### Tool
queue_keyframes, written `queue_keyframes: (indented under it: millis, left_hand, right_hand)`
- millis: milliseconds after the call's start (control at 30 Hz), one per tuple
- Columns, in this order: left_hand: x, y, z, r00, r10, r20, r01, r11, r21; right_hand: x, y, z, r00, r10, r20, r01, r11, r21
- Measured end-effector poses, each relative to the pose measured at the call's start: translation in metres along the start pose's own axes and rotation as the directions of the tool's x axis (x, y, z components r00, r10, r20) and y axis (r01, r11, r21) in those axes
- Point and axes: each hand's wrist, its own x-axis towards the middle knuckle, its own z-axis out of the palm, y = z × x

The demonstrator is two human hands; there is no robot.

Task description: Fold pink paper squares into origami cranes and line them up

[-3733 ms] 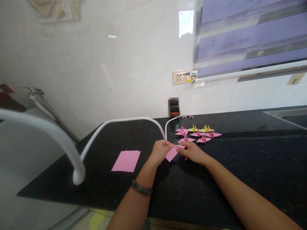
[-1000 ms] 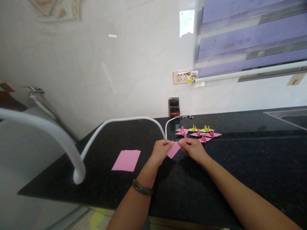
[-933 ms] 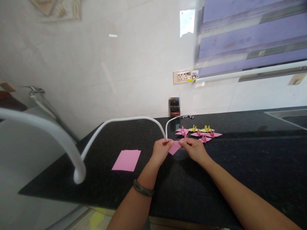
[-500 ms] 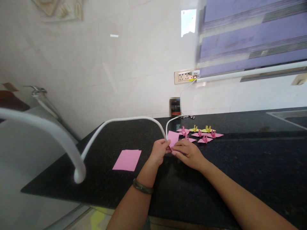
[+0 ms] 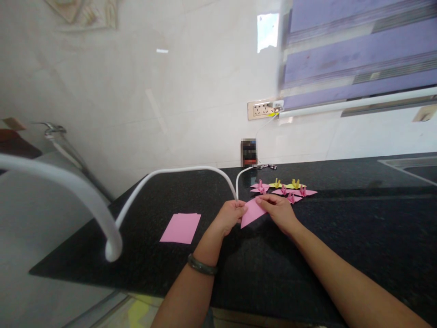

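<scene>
My left hand point(image 5: 229, 215) and right hand point(image 5: 280, 210) pinch the pink paper point(image 5: 251, 212) between fingertips above the counter point(image 5: 341, 228); half a second ago it stood upright, now it lies flatter.

**Bare arms, one bangle**

Both forearms are bare, with no sleeves in view. The left wrist wears a dark green, smooth, rounded bangle point(image 5: 202, 265), seen at about 6 o'clock. The left hand point(image 5: 231, 215) and right hand point(image 5: 280, 212) carry no gloves.

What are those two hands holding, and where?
A folded pink paper: the left hand pinches its left edge, the right hand its upper right edge.
</scene>
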Motion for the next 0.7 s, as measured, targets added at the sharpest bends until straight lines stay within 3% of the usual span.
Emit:
queue_keyframes:
  millis: [133,300,433,533,700]
  left_hand:
    - [0.001,0.001,-0.002,1.0,0.016,-0.026,-0.018,0.998,-0.065]
    - [0.003,0.0,-0.003,0.998,0.015,-0.055,-0.021,0.994,-0.104]
    - [0.004,0.002,-0.003,0.998,0.001,-0.056,-0.008,0.992,-0.124]
    - [0.003,0.003,-0.003,0.999,0.005,-0.053,-0.013,0.988,-0.153]
    - [0.001,0.004,-0.003,0.998,0.0,-0.059,-0.01,0.984,-0.176]
  right_hand:
    - [-0.001,-0.005,-0.002,0.978,-0.206,-0.022,0.202,0.972,-0.124]
    - [-0.005,-0.015,-0.003,0.903,-0.405,0.145,0.43,0.859,-0.279]
    - [-0.005,-0.014,-0.006,0.804,-0.52,0.291,0.595,0.724,-0.35]
    - [-0.004,-0.012,-0.008,0.745,-0.568,0.35,0.667,0.643,-0.376]
    - [-0.005,-0.014,-0.008,0.715,-0.562,0.417,0.699,0.599,-0.391]
